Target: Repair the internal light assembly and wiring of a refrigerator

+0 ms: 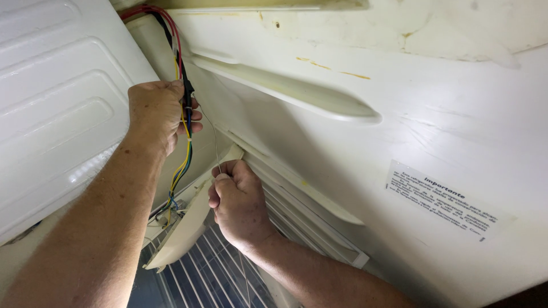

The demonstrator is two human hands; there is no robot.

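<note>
where the wire shelf (211, 274) shows at the bottom of the view, its thin white bars run parallel and glossy, with a cream plastic cover (185, 228) lying tilted just above it, smooth and slightly curved. my right hand (237, 199) sits against the upper end of that cover, wrist bent back, knuckles toward the camera. its fingers are curled narrow, thumb and forefinger pinched on a thin wire (216, 142), a fine pale strand that rises from the pinch toward my left hand.

my left hand (157, 114) is higher, forearm reaching up from the lower left. its fingers are wrapped around the wire bundle (184, 114), thumb side hidden, fingertips showing past the far side of the bundle. the bundle is a harness of insulated leads, red, yellow, blue and black, bound tight at the grip and fanning loose below toward the cover.

beyond the hands, the white liner wall (399, 131) is smooth moulded plastic with a raised shelf rib (297, 94), yellowish stains, and a rectangular printed label (445, 202). to the left, a white embossed panel (51, 91) shows stepped rectangular ridges.
</note>
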